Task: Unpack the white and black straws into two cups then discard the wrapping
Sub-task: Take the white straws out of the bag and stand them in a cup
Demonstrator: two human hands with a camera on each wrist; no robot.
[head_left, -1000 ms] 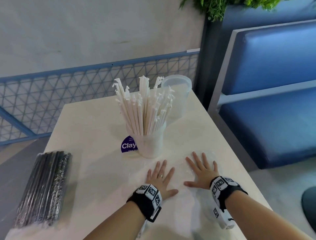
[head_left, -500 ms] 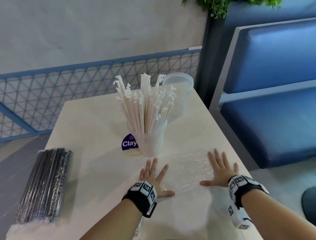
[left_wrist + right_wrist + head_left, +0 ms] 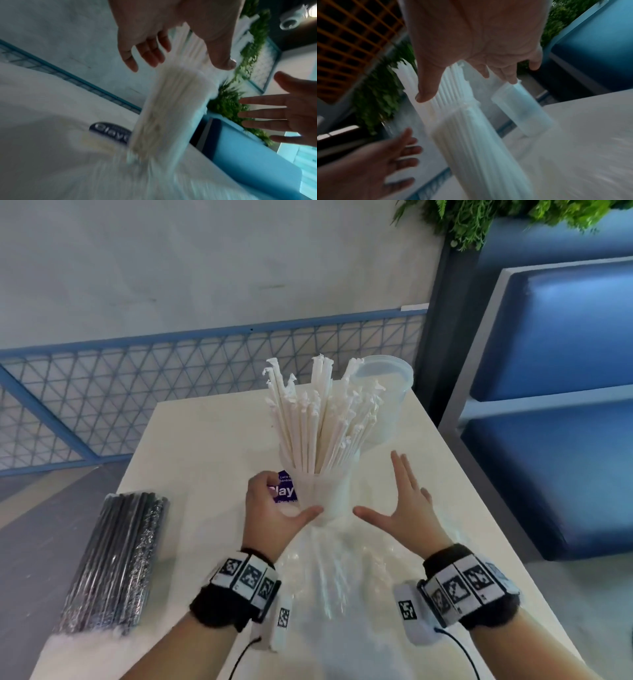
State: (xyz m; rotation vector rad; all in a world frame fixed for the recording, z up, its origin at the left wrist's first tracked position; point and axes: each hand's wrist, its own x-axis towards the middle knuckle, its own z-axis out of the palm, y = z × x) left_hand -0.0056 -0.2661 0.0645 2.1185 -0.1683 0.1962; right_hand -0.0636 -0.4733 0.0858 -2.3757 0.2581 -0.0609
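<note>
A translucent cup (image 3: pixel 325 494) packed with white paper-wrapped straws (image 3: pixel 318 422) stands mid-table. My left hand (image 3: pixel 274 508) is at the cup's left side, fingers loosely curved, thumb reaching to its base. My right hand (image 3: pixel 407 505) hovers just right of the cup, fingers straight and spread, not touching it. In the left wrist view the cup (image 3: pixel 171 108) sits between thumb and fingers without a clear grip. An empty clear cup (image 3: pixel 387 398) stands behind at the right. The sealed pack of black straws (image 3: pixel 116 563) lies at the table's left edge. Clear plastic wrapping (image 3: pixel 335 594) lies flat between my wrists.
A purple label reading "Clay" (image 3: pixel 284 491) lies on the white table (image 3: pixel 205 440) left of the straw cup. A blue mesh railing (image 3: pixel 137 392) runs behind the table. A blue bench (image 3: pixel 555 405) stands close on the right, with plants (image 3: pixel 479 220) above it.
Both hands have lifted off the flattened wrapping and moved forward to either side of the straw cup. The head view has come closer to the table.
</note>
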